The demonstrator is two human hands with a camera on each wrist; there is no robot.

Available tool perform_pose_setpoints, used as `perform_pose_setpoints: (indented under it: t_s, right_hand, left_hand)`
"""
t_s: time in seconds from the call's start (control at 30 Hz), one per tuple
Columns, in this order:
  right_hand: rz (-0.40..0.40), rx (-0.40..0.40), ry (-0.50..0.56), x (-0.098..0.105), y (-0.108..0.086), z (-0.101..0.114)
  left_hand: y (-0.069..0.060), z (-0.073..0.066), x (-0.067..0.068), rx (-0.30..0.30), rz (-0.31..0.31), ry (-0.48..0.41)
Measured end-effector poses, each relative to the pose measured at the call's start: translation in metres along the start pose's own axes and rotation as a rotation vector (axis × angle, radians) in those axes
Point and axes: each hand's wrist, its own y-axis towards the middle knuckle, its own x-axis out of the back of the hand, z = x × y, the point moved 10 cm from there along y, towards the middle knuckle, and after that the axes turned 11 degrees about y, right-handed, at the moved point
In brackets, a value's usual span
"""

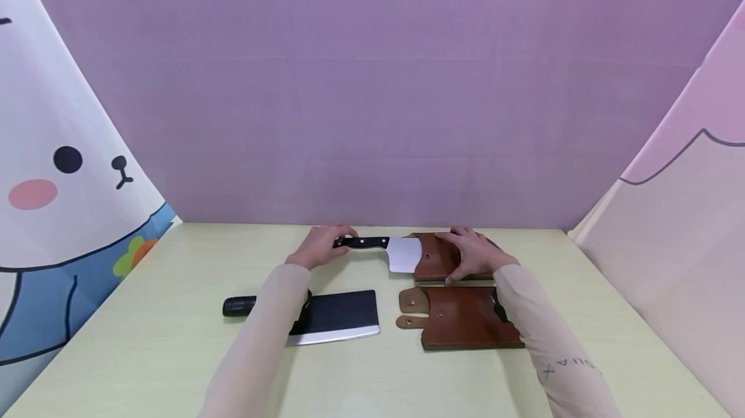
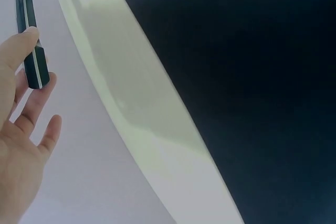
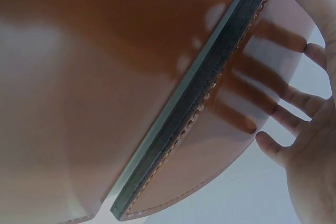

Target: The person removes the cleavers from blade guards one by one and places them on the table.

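Note:
At the back of the table, a small cleaver (image 1: 404, 255) with a black riveted handle lies with its blade partly inside a brown leather sheath (image 1: 429, 266). My left hand (image 1: 322, 244) pinches the butt of the handle (image 2: 35, 66) between thumb and fingers; its other fingers are spread. Over the sheath, my right hand (image 1: 474, 253) holds it across its width, thumb at the near edge, fingertips at the far edge. The right wrist view shows those fingers (image 3: 294, 100) touching the sheath's curved edge (image 3: 210, 166). The enclosed blade tip is hidden.
Nearer on the left lies a larger dark-bladed cleaver (image 1: 343, 311) with a black handle, partly behind my left sleeve. A second brown leather sheath (image 1: 465, 324) with snap straps lies nearer on the right, partly under my right forearm. A purple backdrop (image 1: 372, 94) stands behind the table.

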Motion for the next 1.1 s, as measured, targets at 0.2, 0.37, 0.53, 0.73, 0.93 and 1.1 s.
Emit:
perform_pose_setpoints:
  t_s: [0.2,0.37,0.53,0.73,0.93,1.1]
  right_hand:
    - [-0.001,0.005,0.0,0.0,0.0,-0.001]
    - [-0.004,0.013,-0.007,0.0,0.0,-0.001]
    - [-0.01,0.016,-0.013,0.002,-0.001,-0.001]
    - [-0.003,0.003,-0.016,0.003,-0.003,-0.002]
    - [-0.003,0.0,-0.017,0.004,-0.003,-0.003]
    - [-0.011,0.004,-0.027,0.004,-0.003,-0.003]
  left_hand:
    - [-0.002,0.005,0.0,0.008,0.004,-0.011]
    - [-0.005,0.006,0.005,-0.035,-0.061,-0.005]
    - [-0.006,0.01,0.005,-0.046,-0.066,-0.007]
    - [-0.007,0.016,0.002,-0.012,-0.017,-0.003]
    - [-0.01,0.02,0.002,0.003,0.003,-0.019]
    - [-0.012,0.022,0.003,0.005,0.009,-0.031]
